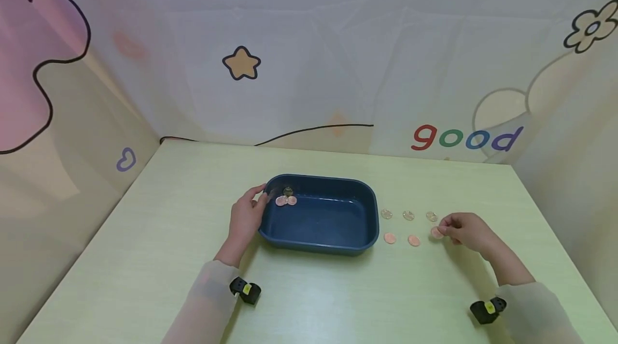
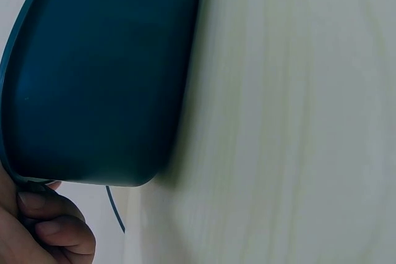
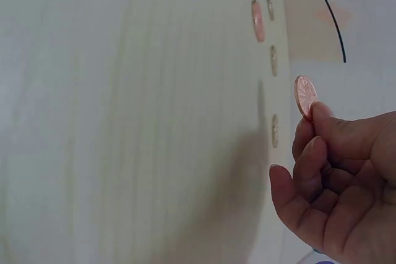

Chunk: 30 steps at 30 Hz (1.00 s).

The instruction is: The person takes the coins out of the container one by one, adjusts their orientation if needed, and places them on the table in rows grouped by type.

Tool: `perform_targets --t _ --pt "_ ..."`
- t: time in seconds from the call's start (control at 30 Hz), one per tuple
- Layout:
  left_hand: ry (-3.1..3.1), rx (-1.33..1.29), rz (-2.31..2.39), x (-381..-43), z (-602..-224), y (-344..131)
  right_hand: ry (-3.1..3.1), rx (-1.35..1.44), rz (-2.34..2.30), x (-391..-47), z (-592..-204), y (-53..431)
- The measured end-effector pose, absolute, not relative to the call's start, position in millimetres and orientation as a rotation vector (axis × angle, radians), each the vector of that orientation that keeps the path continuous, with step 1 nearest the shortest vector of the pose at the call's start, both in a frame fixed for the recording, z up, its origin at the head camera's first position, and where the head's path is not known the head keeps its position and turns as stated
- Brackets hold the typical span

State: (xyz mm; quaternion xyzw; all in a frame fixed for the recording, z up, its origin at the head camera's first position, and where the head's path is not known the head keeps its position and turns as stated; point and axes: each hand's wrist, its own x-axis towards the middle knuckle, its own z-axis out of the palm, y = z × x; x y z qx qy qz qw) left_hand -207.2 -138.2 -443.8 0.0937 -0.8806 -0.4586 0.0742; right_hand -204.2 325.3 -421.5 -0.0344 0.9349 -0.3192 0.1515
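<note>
A dark blue rectangular tray stands on the table, with a few coins lying in its far left corner. At its left side my left hand holds the rim; the left wrist view shows the curled fingers at the tray's end wall. To the right of the tray, my right hand pinches a copper-coloured coin between thumb and forefinger, lifted off the table. Near that hand lie two copper-coloured coins in the front row and three pale gold coins in the row behind.
The pale wood-look table ends at a printed cloth backdrop behind and at both sides. A small black device is worn on the left sleeve, and another black device on the right sleeve.
</note>
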Motion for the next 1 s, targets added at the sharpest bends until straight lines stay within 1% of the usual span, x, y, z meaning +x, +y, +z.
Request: perform_targets --t 0.4,1.0 --pt "-2.647 0.291 -1.382 -206.6 -441.3 -138.0 2.7 -0.104 -0.849 -204.5 -429.9 333.2" --pt "-2.638 0.279 -1.38 -207.1 -445.0 -138.9 2.714 -0.099 -0.79 -205.1 -435.7 330.7"
